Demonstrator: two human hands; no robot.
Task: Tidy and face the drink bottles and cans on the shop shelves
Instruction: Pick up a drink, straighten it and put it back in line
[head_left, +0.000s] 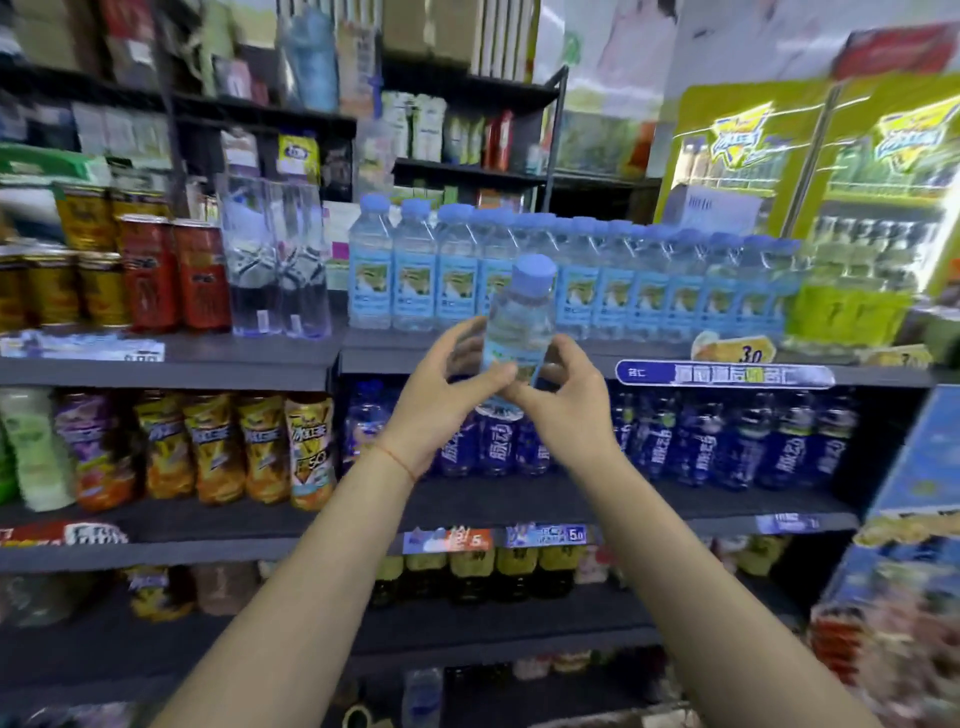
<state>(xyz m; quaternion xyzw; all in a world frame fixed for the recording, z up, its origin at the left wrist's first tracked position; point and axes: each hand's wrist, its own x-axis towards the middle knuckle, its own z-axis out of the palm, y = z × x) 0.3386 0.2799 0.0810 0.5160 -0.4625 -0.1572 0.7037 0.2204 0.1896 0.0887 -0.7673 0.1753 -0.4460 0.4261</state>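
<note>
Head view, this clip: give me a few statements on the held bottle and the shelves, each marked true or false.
1. Both hands hold one water bottle. True.
2. Its cap is red. False: light blue.
3. The left hand wears a thin red wrist string. True.
4. The bottle stands in the shelf row. False: it is held in front of it.
5. Dark blue bottles fill the shelf below. True.

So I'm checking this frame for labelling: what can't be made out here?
- Head view: the label of the clear blue-capped water bottle is partly hidden by the left hand and right hand.
- Print on the grey shelf-edge price strips is blurred.
- Goods on the black upper shelves are blurred by motion.
- Items at the bottom edge are cut off.
</note>
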